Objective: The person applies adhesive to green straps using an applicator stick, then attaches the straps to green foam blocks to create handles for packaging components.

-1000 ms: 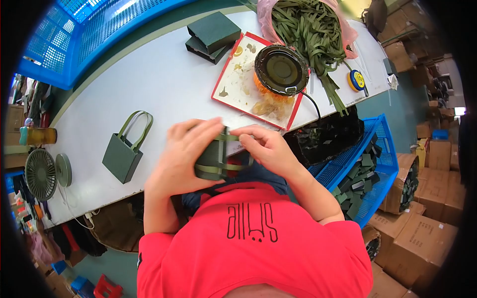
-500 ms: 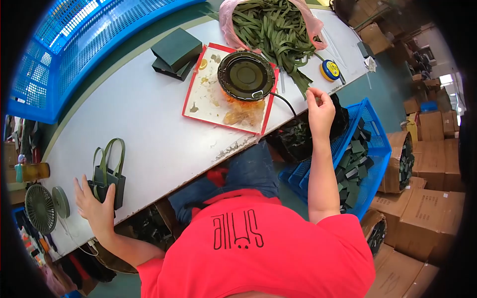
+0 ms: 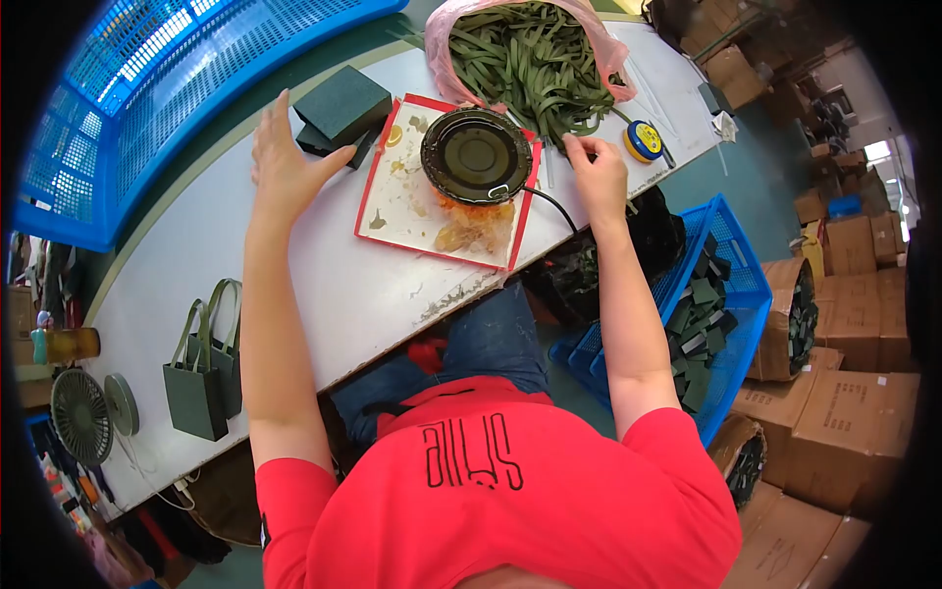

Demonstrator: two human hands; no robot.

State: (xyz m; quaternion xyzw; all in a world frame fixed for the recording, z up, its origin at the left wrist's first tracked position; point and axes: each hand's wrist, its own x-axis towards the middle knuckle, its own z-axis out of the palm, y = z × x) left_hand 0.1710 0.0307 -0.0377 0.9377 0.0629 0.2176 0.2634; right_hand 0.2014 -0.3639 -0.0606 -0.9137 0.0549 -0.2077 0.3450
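The red shirt (image 3: pixel 491 525) bears, upside down in this view, the black word "smile" (image 3: pixel 474 452) across its chest, while print on the brown cartons (image 3: pixel 852 427) right of the shirt is too small to read.

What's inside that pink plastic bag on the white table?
The pink bag holds a loose tangle of green straps, some spilling out toward the right hand. Whatever lies beneath the top layer, including the bag's bottom, is covered.
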